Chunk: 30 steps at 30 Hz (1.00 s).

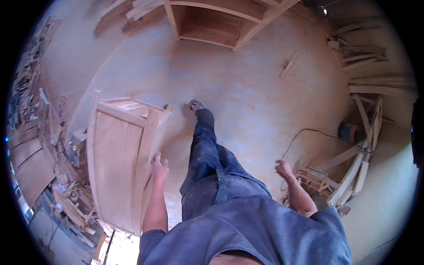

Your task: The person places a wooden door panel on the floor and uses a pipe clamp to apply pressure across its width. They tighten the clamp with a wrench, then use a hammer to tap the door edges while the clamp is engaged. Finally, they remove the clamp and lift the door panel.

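Left hand (160,168) partly open, fingers apart and loosely bent, just beside the near edge of a pale wooden cabinet (115,159); cannot tell whether touching that edge or slightly clear of it. Right hand (283,169) well apart, beyond the dark trousers (201,154), fingers curled inward; cannot tell whether closed on the thin cable (304,129) or merely in front of it. Cabinet at the person's left, broad framed panel in view, blocking sight of part of the floor (247,88) there. Ahead, a second wooden carcass (203,42) with an open compartment, cut off by the upper edge of the view. Near it, a loose wooden strip (289,64). Farther right, a dark container (348,131) beside stacked timber (351,182). At far left, flat boards (37,170) amid clutter.
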Each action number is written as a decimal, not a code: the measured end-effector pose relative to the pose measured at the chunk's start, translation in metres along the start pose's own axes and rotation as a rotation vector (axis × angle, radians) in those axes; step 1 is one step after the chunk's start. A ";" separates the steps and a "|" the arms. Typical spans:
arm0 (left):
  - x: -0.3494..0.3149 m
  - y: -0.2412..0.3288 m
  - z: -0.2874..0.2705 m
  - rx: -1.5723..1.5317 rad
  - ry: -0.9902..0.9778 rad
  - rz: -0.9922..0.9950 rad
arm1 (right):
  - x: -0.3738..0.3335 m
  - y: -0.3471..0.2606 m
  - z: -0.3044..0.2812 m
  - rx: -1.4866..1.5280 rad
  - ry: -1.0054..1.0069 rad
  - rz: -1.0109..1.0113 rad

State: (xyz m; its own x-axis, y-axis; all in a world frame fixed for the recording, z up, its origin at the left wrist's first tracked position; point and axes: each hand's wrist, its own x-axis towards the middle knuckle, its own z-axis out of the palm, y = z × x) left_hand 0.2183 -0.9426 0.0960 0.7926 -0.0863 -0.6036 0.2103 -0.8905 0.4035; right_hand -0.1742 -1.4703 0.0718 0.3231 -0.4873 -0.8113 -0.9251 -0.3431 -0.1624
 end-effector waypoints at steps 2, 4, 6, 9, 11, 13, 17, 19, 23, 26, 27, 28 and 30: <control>0.053 0.049 0.002 0.008 0.093 0.098 | -0.032 -0.118 -0.044 -0.121 -0.188 -0.176; 0.110 0.083 0.014 0.120 0.219 0.226 | -0.037 -0.175 -0.071 -0.093 -0.157 -0.278; 0.149 0.116 0.007 0.149 0.232 0.235 | -0.040 -0.235 -0.102 0.060 -0.145 -0.279; 0.199 0.134 -0.002 0.241 0.127 0.117 | -0.018 -0.274 -0.130 0.202 -0.076 -0.282; 0.221 0.134 -0.009 0.251 0.038 0.011 | -0.009 -0.284 -0.149 0.173 -0.045 -0.234; 0.234 0.141 -0.022 0.180 -0.010 -0.084 | -0.001 -0.280 -0.170 0.030 -0.020 -0.222; 0.254 0.112 -0.020 0.136 -0.016 -0.203 | 0.022 -0.236 -0.190 -0.180 -0.048 -0.166; 0.245 0.127 -0.023 0.110 0.037 -0.189 | 0.028 -0.237 -0.208 -0.302 -0.091 -0.112; 0.242 0.119 -0.012 0.040 0.026 -0.264 | 0.046 -0.253 -0.245 -0.367 -0.144 -0.127; 0.219 0.116 0.006 0.034 0.003 -0.279 | 0.066 -0.314 -0.257 -0.451 -0.101 -0.254; 0.213 0.114 0.014 0.036 -0.018 -0.283 | 0.076 -0.336 -0.260 -0.472 -0.086 -0.287; 0.216 0.113 0.016 0.040 -0.034 -0.277 | 0.090 -0.358 -0.260 -0.435 -0.075 -0.364; 0.211 0.095 0.034 0.057 -0.042 -0.274 | 0.105 -0.407 -0.258 -0.260 -0.124 -0.352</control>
State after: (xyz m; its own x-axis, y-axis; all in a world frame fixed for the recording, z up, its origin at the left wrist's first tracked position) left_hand 0.3856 -1.0608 -0.0162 0.6857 0.1438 -0.7135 0.3799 -0.9069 0.1822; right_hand 0.2874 -1.5886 0.1976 0.5685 -0.2106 -0.7952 -0.6772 -0.6687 -0.3070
